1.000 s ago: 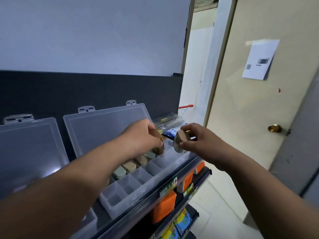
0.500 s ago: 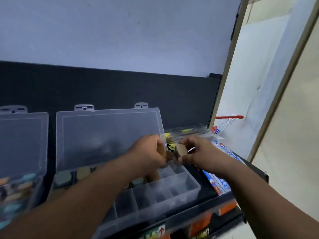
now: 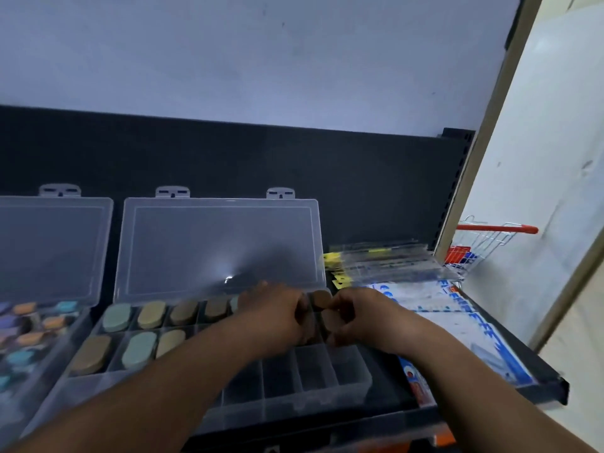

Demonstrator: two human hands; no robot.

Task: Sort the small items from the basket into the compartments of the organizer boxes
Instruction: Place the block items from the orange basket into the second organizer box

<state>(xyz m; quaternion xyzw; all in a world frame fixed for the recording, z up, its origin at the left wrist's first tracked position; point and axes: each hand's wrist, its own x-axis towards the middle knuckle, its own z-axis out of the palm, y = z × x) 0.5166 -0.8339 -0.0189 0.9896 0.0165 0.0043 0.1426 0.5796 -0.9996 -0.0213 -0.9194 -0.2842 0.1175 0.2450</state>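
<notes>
The organizer box (image 3: 209, 364) sits open on the dark shelf (image 3: 490, 390), long side running left to right, lid (image 3: 219, 243) leaning back against the wall. Oval brown and green pieces (image 3: 150, 315) fill its back-left compartments. Both forearms reach in side by side over the box's right end; the left hand (image 3: 277, 313) and the right hand (image 3: 356, 317) are curled, fingers pinched around a brown piece (image 3: 322, 299) between them.

two open organizer boxes are set side by side on a shelf (image 3: 539, 384), the middle box (image 3: 313, 377) right of the left box (image 3: 49, 325), lids leaned back. oval pieces (image 3: 148, 313) are laid in the middle box's rear compartments. flat packets (image 3: 474, 328) are spread to its right, a small cart (image 3: 483, 243) behind them.
</notes>
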